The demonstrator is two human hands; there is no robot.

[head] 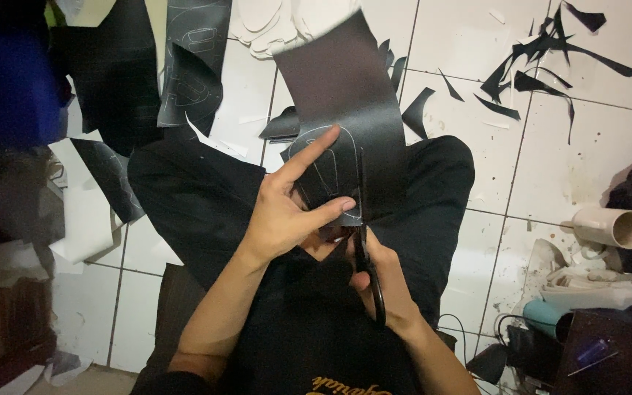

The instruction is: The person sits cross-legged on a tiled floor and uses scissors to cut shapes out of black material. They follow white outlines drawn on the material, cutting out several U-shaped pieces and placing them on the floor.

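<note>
Where it rises above the person's lap, the dark sheet (345,95) is matte black-brown with pale traced outlines near its lower edge. Its bottom is hidden behind the left hand (287,212), which pinches it, forefinger extended. Below the sheet, the right hand (385,281) grips black scissors (367,271), blades hard to make out.

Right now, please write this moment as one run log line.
left hand: holds black sheet | right hand: grips scissors, blades at sheet | floor: black scraps
</note>
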